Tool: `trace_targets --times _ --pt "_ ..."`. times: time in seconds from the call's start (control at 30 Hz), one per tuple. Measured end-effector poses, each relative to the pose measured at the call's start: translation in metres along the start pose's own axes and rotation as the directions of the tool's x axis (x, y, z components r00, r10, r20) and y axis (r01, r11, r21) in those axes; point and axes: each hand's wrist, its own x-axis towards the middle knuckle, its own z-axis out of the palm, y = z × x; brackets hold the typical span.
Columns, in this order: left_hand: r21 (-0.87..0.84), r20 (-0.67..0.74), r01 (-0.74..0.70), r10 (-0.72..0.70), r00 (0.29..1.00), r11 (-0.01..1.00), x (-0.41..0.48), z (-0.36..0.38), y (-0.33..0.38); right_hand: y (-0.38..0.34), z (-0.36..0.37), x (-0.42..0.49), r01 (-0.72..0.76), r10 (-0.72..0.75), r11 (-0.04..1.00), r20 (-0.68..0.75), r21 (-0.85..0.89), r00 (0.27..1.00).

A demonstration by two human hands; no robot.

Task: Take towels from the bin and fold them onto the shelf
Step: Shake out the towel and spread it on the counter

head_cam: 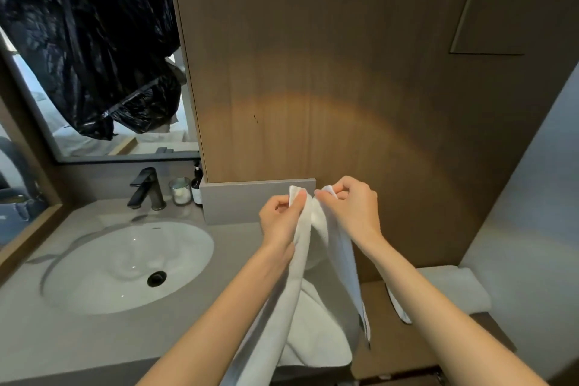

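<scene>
A white towel hangs lengthwise in front of me, held up by its top edge. My left hand pinches one top corner and my right hand pinches the other, the two corners close together. The towel's lower part drapes down over more white towels in a dark bin below, of which only the rim shows. A folded white towel lies on the wooden shelf at the lower right.
A grey counter with a white sink and a black tap fills the left. A glass jar and a dark bottle stand behind it. A wood panel wall faces me. A mirror reflects black plastic bags.
</scene>
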Motion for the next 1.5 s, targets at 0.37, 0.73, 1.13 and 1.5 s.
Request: trace_targets --times 0.37,0.73,1.13,1.5 --pt "0.126 0.099 -0.186 0.174 0.980 0.974 -0.023 0.012 -0.012 0.005 -0.013 -0.006 -0.044 0.044 0.999 -0.006 0.031 0.999" --pt "0.238 0.247 -0.424 0.368 0.896 0.874 -0.028 0.019 -0.021 0.016 -0.009 -0.018 -0.001 -0.019 0.986 0.120 0.165 0.993" --pt "0.454 0.616 -0.539 0.188 0.765 0.710 -0.014 0.001 -0.012 0.021 -0.024 -0.022 -0.103 0.026 0.941 0.237 0.322 0.971" --pt "0.358 0.733 -0.442 0.046 0.679 0.823 -0.020 -0.006 0.005 0.036 -0.043 -0.020 0.001 -0.039 0.981 0.190 0.196 0.981"
